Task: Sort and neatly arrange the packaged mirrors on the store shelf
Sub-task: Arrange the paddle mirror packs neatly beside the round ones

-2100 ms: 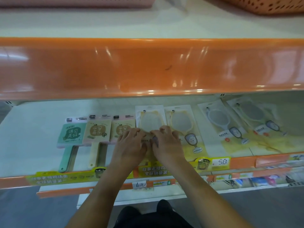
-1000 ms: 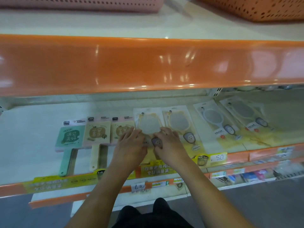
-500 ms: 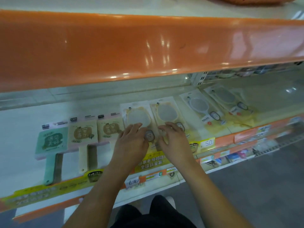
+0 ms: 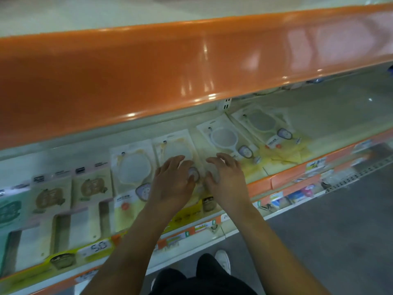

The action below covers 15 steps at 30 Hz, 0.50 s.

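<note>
Squaring a packaged mirror near the shelf's front edge
Left hand presses the yellow-framed mirror pack; right hand hovers loosely spread. Best nudge it parallel to its neighbours.

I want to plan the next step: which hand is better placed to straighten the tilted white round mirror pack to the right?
The right hand, probably. It lies nearest the white round mirror pack, while the left hand rests on the yellow pack.

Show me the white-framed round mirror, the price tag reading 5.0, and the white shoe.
white-framed round mirror [image 4: 224,137]: head view, on the middle of its glass.
price tag reading 5.0 [image 4: 96,247]: head view, on the printed digits.
white shoe [image 4: 223,259]: head view, on its toe.
</note>
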Motion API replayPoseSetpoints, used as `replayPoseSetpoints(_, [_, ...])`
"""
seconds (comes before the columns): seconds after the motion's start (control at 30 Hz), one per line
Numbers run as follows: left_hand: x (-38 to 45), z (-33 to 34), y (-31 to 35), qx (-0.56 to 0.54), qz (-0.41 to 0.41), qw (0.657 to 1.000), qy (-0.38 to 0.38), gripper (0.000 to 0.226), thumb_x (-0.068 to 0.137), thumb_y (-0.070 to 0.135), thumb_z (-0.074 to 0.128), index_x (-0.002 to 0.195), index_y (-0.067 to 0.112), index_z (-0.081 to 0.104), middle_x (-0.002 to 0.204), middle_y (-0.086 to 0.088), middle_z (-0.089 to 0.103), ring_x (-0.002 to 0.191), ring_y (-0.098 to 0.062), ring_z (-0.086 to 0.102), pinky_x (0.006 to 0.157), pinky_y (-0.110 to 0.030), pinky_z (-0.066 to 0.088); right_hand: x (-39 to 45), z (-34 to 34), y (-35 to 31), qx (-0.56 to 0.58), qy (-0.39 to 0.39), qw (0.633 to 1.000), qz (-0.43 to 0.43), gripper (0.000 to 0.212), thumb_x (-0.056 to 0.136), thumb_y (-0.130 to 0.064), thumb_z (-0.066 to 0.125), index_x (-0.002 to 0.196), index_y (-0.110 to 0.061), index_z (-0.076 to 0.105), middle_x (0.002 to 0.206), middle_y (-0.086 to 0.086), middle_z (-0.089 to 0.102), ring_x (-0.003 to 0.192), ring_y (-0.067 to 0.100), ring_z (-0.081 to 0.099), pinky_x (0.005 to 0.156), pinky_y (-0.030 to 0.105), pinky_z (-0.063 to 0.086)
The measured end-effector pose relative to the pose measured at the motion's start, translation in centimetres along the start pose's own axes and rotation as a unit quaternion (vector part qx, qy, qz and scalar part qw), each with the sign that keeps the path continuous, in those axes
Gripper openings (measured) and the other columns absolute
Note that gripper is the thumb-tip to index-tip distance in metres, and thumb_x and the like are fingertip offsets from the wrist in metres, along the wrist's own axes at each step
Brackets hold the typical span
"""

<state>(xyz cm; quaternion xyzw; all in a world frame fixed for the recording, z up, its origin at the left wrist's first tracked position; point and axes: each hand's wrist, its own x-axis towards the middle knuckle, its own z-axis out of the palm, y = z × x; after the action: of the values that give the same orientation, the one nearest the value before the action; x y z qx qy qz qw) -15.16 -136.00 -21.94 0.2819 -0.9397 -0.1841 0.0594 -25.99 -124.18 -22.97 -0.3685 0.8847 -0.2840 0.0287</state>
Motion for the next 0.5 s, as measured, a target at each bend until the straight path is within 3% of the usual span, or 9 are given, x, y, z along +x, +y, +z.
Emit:
replayPoseSetpoints(0.17, [2.8,1.1,4.9,0.012,0.002,1.0,0.004,0.046,0.093,0.036,0.049,0.137,0.025,0.044,0.149,0.002,0.036,0.138,-0.019,0.03,0.109,-0.038,0.028,3.2,-2.3,4.9,0.014,0.02,1.0,-0.014,0.039,0.072,-0.027,0.059,0.109,-0.016,0.069,0.12,0.013,0.061,0.107,0.038,0.06,0.086,0.048,0.053])
replayPoseSetpoints(0.33, [5.7,3.0,9.6,0.006,0.005,1.0,0.01,0.047,0.092,0.035,0.051,0.138,0.024,0.044,0.146,-0.001,0.039,0.135,-0.022,0.035,0.105,-0.039,0.031,5.8,-4.5,9.5,0.012,0.012,0.999,-0.035,0.043,0.073,-0.038,0.049,0.105,-0.018,0.069,0.115,0.009,0.061,0.11,0.036,0.058,0.087,0.049,0.051])
replayPoseSetpoints(0.5, [7.6,4.6,13.2,-0.011,-0.012,1.0,0.0,0.048,0.091,0.032,0.051,0.137,0.022,0.044,0.147,-0.001,0.038,0.135,-0.023,0.035,0.105,-0.041,0.033,8.1,-6.4,13.3,-0.02,0.004,0.999,-0.032,0.037,0.08,-0.035,0.049,0.11,-0.02,0.065,0.128,0.013,0.054,0.12,0.041,0.05,0.093,0.053,0.046])
